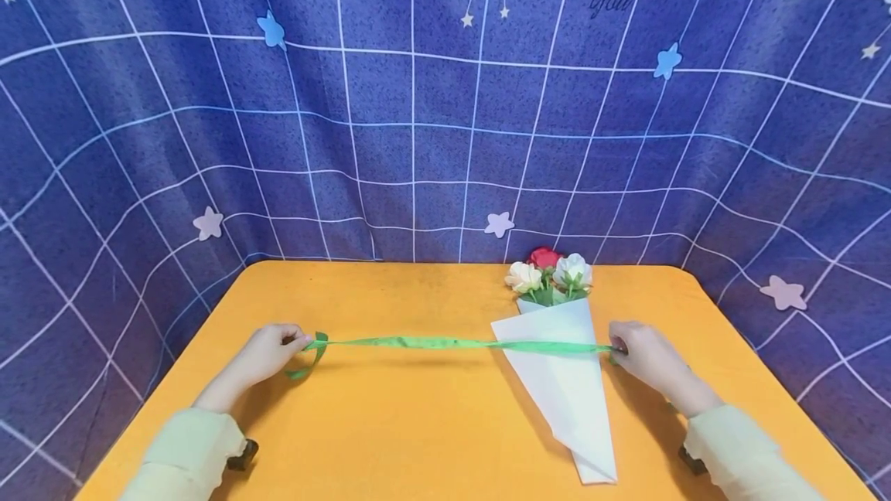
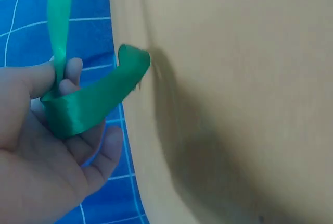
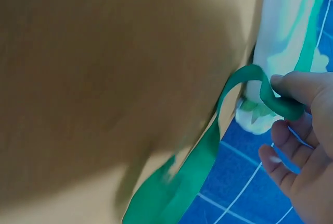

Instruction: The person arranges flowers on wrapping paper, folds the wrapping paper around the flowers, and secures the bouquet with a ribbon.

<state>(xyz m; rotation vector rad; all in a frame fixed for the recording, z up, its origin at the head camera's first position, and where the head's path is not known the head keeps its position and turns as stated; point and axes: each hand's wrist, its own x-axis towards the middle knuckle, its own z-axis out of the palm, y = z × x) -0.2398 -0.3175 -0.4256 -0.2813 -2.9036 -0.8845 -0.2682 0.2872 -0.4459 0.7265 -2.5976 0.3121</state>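
A green ribbon (image 1: 431, 342) is stretched nearly level between both hands in the head view. My left hand (image 1: 273, 350) pinches it near one end, and a short tail curls down below the fingers. In the left wrist view the ribbon (image 2: 86, 107) loops across the palm. My right hand (image 1: 643, 354) pinches the other side; in the right wrist view a longer tail of ribbon (image 3: 192, 177) trails down to the table. The ribbon's right part crosses in front of a bouquet wrapped in white paper (image 1: 557, 393), with red, white and cream flowers (image 1: 546, 273) at its top.
The bouquet lies on an orange table (image 1: 418, 424) with rounded far corners. A blue curtain (image 1: 390, 138) with white grid lines, stars and clouds hangs behind and at both sides. Dark wrist devices (image 1: 242, 454) show under the pale sleeves.
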